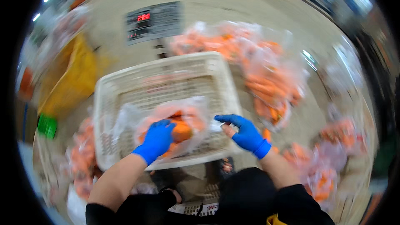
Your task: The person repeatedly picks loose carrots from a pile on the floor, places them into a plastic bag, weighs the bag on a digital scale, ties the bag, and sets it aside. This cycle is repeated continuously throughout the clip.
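Note:
My left hand (158, 140), in a blue glove, grips a plastic bag of carrots (196, 119) at its open mouth. Its fingertips lie against an orange carrot (182, 131) inside; blur hides the exact grip. The bag sits in a white plastic crate (229, 90) with slotted walls. A crumpled clear plastic bag (126, 117) is beside it, at the left. My right hand (245, 132), also gloved, hovers by the crate's right rim, thumb and forefinger apart with nothing visible between them. Its thumb shows bare skin.
Filled carrot bags (268, 75) lie on the floor beyond and right of the crate, with more bags (322, 165) at lower right and others (82, 156) at left. A scale's display panel (153, 22) with red digits is ahead. A yellow container (70, 75) stands left.

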A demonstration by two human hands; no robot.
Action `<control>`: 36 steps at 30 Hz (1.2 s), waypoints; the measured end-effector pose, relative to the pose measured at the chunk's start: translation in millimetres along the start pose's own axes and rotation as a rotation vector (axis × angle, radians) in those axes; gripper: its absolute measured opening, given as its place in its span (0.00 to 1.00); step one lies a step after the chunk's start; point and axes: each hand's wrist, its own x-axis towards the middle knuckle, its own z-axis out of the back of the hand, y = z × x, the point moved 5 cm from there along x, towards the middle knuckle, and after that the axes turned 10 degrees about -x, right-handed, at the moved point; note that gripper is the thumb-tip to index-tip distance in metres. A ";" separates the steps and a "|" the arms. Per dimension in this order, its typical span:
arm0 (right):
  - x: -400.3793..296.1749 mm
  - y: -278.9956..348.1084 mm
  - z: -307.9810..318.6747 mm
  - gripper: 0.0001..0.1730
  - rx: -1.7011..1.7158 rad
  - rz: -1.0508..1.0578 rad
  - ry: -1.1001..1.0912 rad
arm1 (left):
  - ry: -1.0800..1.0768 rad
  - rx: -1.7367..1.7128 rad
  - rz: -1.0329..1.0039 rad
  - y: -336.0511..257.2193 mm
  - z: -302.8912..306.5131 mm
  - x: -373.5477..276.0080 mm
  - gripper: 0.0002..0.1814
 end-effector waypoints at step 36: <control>-93.1 4.1 -2.1 0.36 -0.009 -0.011 0.230 | -0.384 -0.446 0.518 84.5 43.4 -89.3 0.34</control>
